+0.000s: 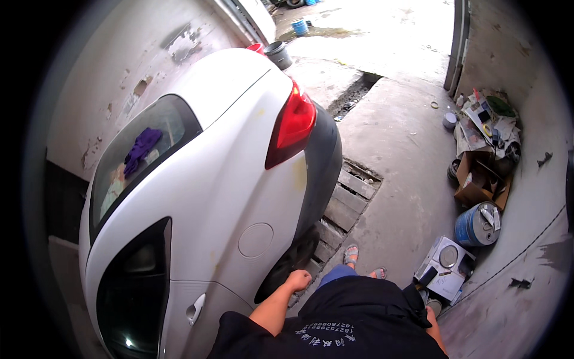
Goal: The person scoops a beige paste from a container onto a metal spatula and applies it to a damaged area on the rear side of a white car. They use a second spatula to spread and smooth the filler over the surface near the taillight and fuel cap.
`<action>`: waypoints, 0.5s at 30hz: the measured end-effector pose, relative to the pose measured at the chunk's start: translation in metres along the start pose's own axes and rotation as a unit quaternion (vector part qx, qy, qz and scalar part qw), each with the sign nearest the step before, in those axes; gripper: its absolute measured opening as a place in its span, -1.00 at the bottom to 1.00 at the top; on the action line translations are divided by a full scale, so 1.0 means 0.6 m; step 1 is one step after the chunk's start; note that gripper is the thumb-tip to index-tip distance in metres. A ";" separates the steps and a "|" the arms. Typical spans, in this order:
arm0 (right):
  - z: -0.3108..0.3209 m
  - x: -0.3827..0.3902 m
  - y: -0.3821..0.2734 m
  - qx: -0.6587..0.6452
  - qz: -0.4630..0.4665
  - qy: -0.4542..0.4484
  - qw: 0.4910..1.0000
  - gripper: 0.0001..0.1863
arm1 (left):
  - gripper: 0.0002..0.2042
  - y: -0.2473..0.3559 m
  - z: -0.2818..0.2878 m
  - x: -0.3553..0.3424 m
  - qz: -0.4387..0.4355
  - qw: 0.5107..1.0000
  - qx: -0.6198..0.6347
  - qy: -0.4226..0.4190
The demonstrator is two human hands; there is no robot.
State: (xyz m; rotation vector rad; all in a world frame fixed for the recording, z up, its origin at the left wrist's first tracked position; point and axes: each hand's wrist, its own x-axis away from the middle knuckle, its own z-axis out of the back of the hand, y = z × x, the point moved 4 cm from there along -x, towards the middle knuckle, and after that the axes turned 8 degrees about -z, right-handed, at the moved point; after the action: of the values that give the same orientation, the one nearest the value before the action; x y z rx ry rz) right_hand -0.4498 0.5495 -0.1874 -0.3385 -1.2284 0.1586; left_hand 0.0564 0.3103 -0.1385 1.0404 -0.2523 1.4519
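My left hand (299, 279) hangs beside the white car's (230, 179) rear side, near the dark wheel (280, 268) and below the round fuel flap (255, 239); its fingers are curled, and whatever they hold, if anything, is hidden. My right hand (430, 312) is at the lower right beside my dark clothing, mostly hidden, so its fingers cannot be judged. The car's red tail light (292, 125) and pale yellowish patches on the body are visible. A purple cloth (143, 149) lies on the rear window.
A slatted drain (353, 197) runs along the floor beside the car. Along the right wall (538, 191) are a cardboard box (475, 179), clutter, a blue drum (472, 227) and a white boxy item (442, 260). Buckets (277, 55) stand near the open doorway.
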 end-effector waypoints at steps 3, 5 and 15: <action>0.010 -0.007 -0.022 0.026 0.021 -0.009 0.999 -0.63 | -0.74 0.016 -0.015 0.023 0.017 0.998 0.062 0.006; 0.010 -0.030 -0.025 -0.018 0.034 -0.023 0.999 -0.61 | -0.73 0.001 -0.027 0.027 0.020 0.997 0.077 -0.003; -0.008 -0.073 -0.020 -0.019 -0.001 -0.019 1.000 -0.48 | -0.58 -0.019 -0.001 0.024 -0.046 0.998 0.028 0.030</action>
State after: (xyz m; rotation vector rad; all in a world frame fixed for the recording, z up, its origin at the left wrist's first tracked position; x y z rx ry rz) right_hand -0.4607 0.5240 -0.2239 -0.3676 -1.2701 0.1400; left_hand 0.0687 0.3228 -0.1334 1.0378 -0.1200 1.4109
